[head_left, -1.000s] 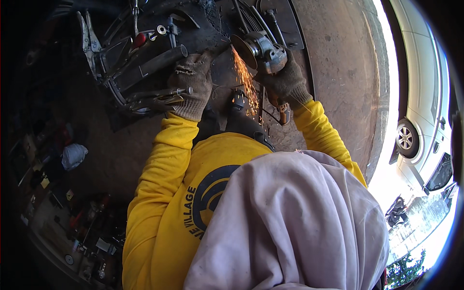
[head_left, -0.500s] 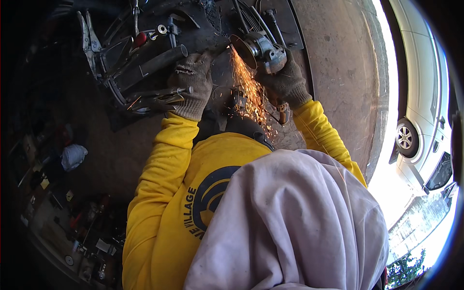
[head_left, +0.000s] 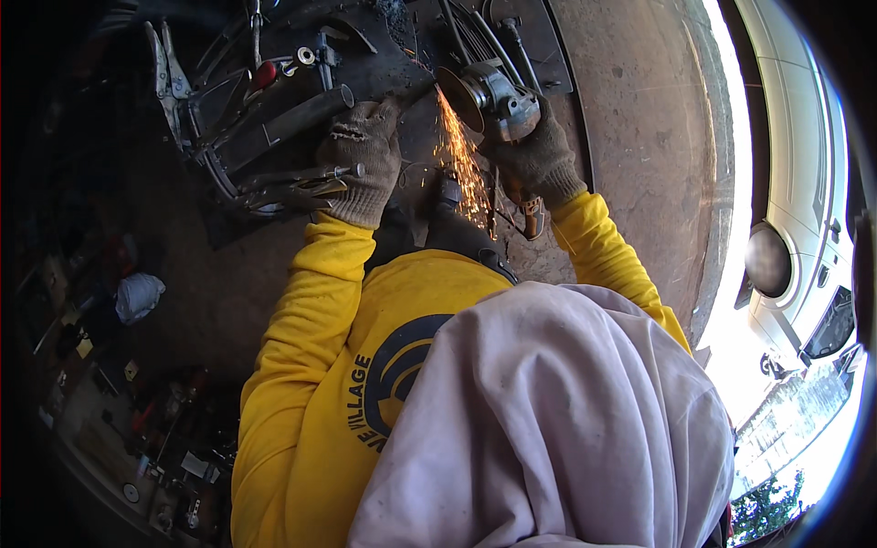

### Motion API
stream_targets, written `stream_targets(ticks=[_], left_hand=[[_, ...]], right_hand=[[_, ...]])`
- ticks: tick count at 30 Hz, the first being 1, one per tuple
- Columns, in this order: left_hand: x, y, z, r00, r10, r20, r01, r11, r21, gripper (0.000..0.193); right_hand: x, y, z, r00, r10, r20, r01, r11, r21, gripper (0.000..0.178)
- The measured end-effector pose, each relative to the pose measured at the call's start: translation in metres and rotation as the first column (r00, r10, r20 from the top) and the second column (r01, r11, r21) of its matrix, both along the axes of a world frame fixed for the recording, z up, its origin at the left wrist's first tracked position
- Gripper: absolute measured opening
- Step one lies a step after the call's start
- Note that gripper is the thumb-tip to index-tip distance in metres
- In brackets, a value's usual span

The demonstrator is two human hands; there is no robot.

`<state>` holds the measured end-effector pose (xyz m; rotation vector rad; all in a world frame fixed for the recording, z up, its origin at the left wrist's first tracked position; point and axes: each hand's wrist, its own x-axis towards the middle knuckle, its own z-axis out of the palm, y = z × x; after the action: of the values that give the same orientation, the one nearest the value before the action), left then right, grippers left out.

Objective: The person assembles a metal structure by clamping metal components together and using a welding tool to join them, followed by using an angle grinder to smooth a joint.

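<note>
My right hand (head_left: 539,163), in a grey-brown knit glove, is closed around the body of an angle grinder (head_left: 513,108). Its round disc (head_left: 459,99) meets the tip of a dark, narrow metal piece (head_left: 417,95), and orange sparks (head_left: 464,155) stream down toward my legs. In a matching worn glove, my left hand (head_left: 363,155) grips that metal piece, whose other end is hidden by the fingers. Beside the left hand lie a dark metal tube (head_left: 292,126) and locking pliers (head_left: 306,187) clamped near a curved metal frame (head_left: 212,164).
More locking pliers (head_left: 164,68) stand at the frame's far left. Cables (head_left: 475,41) and a hammer-like tool (head_left: 519,46) lie beyond the grinder on the dark metal table (head_left: 557,55). A brown shoe (head_left: 533,219) shows below. A light-coloured vehicle (head_left: 804,155) stands outside at right.
The spark stream has become narrower and thinner. Both hands and the grinder stay almost in place. At right, the vehicle's wheel now looks blurred.
</note>
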<state>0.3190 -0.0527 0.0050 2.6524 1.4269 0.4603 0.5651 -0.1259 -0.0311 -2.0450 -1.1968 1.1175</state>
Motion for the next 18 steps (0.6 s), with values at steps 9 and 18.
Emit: stream_targets(ticks=[9,18], left_hand=[[-0.001,0.001,-0.004,0.999,-0.025,0.042,0.026,1.000,-0.009,0.039],[-0.002,0.000,-0.004,1.000,-0.004,0.018,0.004,1.000,-0.018,0.042]], right_hand=[[0.001,-0.002,-0.010,0.990,0.021,-0.137,-0.003,0.991,0.135,0.105],[-0.002,0.000,0.008,0.999,0.041,0.004,-0.041,0.998,0.050,0.104]])
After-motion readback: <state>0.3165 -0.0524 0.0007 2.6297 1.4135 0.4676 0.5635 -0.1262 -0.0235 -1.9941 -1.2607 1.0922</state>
